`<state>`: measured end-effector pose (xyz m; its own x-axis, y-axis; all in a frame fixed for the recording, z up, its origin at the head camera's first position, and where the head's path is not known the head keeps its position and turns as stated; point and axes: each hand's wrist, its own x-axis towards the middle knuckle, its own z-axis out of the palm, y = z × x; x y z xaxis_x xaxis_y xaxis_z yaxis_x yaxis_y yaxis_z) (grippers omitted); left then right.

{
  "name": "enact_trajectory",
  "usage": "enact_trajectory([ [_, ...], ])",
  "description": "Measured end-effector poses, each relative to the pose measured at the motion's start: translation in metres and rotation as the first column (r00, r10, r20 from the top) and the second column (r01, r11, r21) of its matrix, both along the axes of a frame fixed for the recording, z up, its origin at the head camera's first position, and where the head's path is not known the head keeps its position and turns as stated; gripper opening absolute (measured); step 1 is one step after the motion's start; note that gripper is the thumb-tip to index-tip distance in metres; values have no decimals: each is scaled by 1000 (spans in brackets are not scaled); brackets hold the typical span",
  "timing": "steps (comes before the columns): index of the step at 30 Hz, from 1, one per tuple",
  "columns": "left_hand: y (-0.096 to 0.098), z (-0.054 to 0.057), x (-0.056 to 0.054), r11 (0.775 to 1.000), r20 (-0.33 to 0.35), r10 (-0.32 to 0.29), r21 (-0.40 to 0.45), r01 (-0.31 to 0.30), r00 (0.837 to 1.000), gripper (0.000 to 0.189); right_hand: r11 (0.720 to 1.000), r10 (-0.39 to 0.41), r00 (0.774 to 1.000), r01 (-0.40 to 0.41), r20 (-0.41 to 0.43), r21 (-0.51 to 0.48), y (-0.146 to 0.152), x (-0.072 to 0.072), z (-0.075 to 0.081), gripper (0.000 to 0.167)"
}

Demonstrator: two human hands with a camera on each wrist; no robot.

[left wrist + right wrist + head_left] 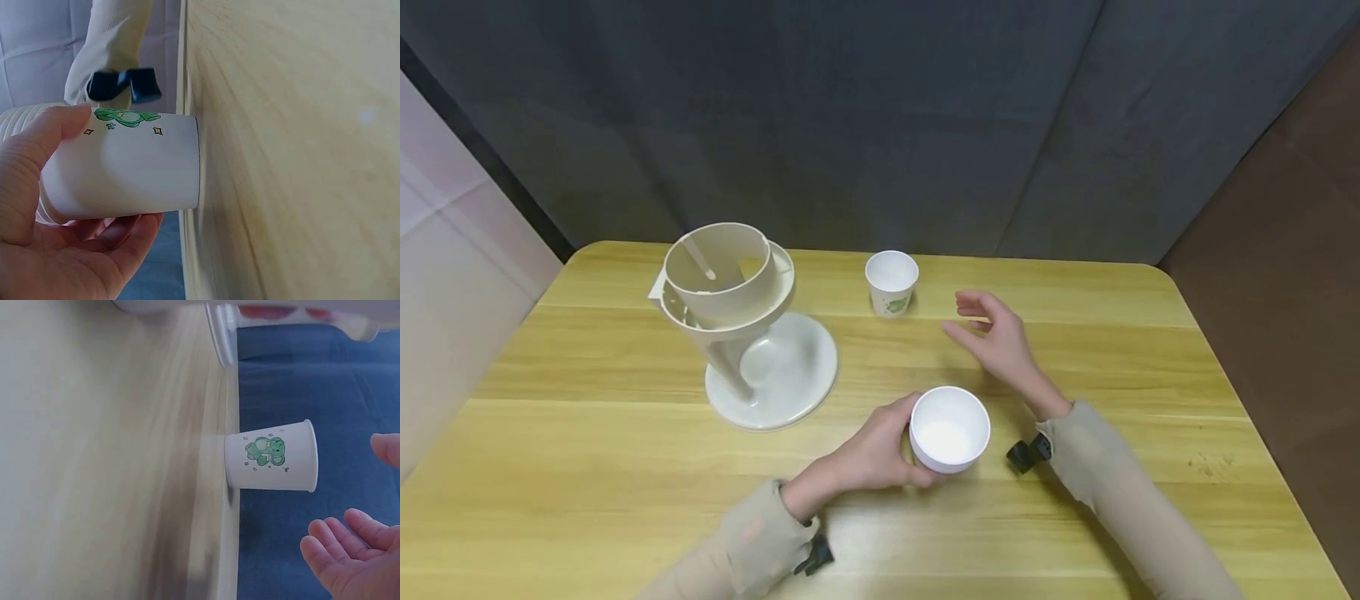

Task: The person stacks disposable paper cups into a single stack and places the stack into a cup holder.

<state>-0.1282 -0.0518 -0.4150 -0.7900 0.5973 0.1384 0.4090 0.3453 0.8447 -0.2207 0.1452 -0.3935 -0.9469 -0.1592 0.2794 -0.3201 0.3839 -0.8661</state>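
Note:
My left hand [876, 450] grips a stack of white paper cups [950, 429], mouths up, over the front middle of the table. In the left wrist view, the stack [137, 169] shows several nested rims and a green printed drawing, with the thumb on one side and fingers on the other. A single paper cup [891, 283] stands upright near the table's back edge; the right wrist view shows a green bear on this cup [269, 456]. To the right of that cup, apart from it, my right hand [996, 342] hovers with thumb and fingers spread, holding nothing.
A cream-white stand [730, 333] with a round base and a ring-shaped top holder is at the left back of the wooden table [587, 467]. Behind the table hangs a dark curtain [850, 125]. Each wrist carries a small black device [1028, 454].

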Motion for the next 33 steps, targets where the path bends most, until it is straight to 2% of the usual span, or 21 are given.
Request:
enact_trajectory([
  [11, 0, -2, 0, 1000, -33, 2, 5, -2, 999, 77, 999, -35, 999, 34, 39, 21, -18, -32, 2, 51],
  [19, 0, 0, 0, 1000, -40, 1, 10, 0, 999, 78, 995, -13, 999, 9, 41, 95, -30, -54, -1, 61],
  [27, 1, 0, 0, 1000, -33, -3, 7, 4, 999, 78, 977, 21, 1000, -18, -10, 210, -44, -66, 2, 73],
  [33, 2, 0, 0, 1000, -47, -11, 19, 12, 999, 76, 959, 32, 999, -27, -15, 283, -52, -71, 7, 77],
])
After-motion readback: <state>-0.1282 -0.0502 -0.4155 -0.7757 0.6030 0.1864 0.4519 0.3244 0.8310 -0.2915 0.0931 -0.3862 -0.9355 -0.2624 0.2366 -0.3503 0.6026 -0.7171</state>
